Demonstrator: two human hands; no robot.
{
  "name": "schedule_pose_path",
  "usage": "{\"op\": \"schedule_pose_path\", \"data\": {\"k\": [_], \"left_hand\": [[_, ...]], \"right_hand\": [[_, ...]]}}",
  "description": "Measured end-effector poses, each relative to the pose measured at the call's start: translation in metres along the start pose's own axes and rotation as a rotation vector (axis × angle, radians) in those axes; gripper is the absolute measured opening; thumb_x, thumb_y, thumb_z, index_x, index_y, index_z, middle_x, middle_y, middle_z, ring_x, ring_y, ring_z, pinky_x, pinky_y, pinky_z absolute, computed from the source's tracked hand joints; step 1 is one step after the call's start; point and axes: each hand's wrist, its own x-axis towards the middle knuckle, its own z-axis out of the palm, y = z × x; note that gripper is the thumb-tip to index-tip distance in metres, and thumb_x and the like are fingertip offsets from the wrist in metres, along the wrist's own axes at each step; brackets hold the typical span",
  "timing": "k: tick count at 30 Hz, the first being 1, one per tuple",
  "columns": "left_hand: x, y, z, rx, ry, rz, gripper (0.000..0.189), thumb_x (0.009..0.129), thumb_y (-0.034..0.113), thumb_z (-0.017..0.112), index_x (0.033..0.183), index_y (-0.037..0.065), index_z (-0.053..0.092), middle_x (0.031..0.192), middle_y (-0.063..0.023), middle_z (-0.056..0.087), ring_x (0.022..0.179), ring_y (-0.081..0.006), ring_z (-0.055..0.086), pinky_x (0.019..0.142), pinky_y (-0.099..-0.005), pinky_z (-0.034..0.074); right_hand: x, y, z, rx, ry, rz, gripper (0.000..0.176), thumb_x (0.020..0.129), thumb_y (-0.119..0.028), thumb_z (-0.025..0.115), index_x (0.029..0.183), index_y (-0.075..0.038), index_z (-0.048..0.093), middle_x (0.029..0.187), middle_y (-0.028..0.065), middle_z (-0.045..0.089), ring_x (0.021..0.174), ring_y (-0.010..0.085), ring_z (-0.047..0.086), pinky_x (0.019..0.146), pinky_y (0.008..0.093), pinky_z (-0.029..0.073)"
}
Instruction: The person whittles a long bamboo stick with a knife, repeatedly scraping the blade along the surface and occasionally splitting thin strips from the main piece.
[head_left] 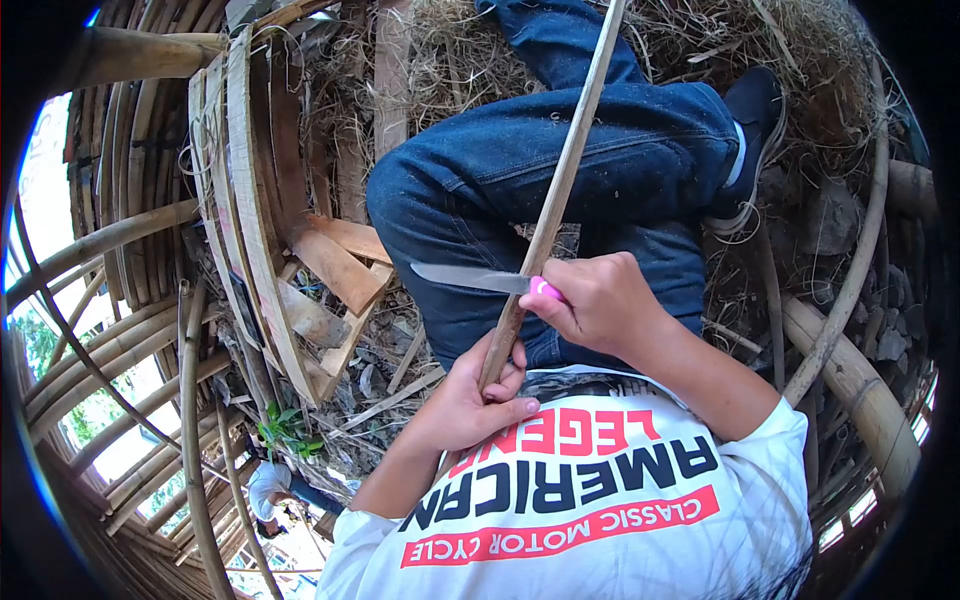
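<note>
My right hand (595,305) is closed round the pink handle of a knife (470,277). The knife's blade points left and lies across a long, narrow wooden strip (562,180), appearing to touch it. Lower down, my left hand (487,392) grips the same strip, its fingers wrapped round it near my shirt. The strip runs slantwise from my lap up past my bent knee and out of the top of the view. Part of the knife's handle is hidden inside my right fist.
My legs in blue jeans (450,200) are folded under the strip. Shavings (690,40) cover the ground ahead. A wooden frame with boards (340,265) stands at left, beside bamboo poles (190,430). Thick bamboo (850,390) lies at right. Another person (270,490) is at lower left.
</note>
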Motion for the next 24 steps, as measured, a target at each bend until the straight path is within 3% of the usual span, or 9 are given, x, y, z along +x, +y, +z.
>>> {"op": "schedule_pose_path", "data": {"k": [8, 20, 24], "left_hand": [[0.0, -0.001, 0.0, -0.01, 0.04, -0.021, 0.044, 0.077, -0.006, 0.071, 0.109, 0.005, 0.042, 0.068, 0.0087, 0.03, 0.061, -0.0004, 0.028, 0.058, -0.017, 0.024], [0.002, 0.004, 0.0, 0.111, 0.068, -0.033, 0.042, 0.079, -0.007, 0.067, 0.11, 0.005, 0.041, 0.067, 0.008, 0.028, 0.059, -0.001, 0.028, 0.057, -0.0179, 0.025], [-0.001, -0.001, -0.004, 0.015, 0.035, -0.027, 0.043, 0.079, -0.007, 0.067, 0.11, 0.005, 0.041, 0.067, 0.008, 0.028, 0.059, -0.0006, 0.028, 0.057, -0.0178, 0.025]], "right_hand": [[-0.009, -0.001, -0.007, -0.093, -0.135, 0.146, 0.047, 0.092, -0.048, 0.056, 0.071, -0.006, 0.062, 0.056, 0.0109, 0.061, 0.048, 0.0271, 0.062, 0.045, 0.0346, 0.048], [0.0, -0.011, -0.004, -0.087, -0.084, 0.21, 0.049, 0.093, -0.047, 0.055, 0.069, -0.005, 0.063, 0.056, 0.0139, 0.061, 0.05, 0.0305, 0.063, 0.046, 0.0369, 0.049], [-0.02, -0.004, -0.005, -0.08, -0.107, 0.233, 0.049, 0.094, -0.048, 0.054, 0.07, -0.005, 0.063, 0.055, 0.0136, 0.061, 0.049, 0.0302, 0.062, 0.046, 0.0371, 0.049]]}}
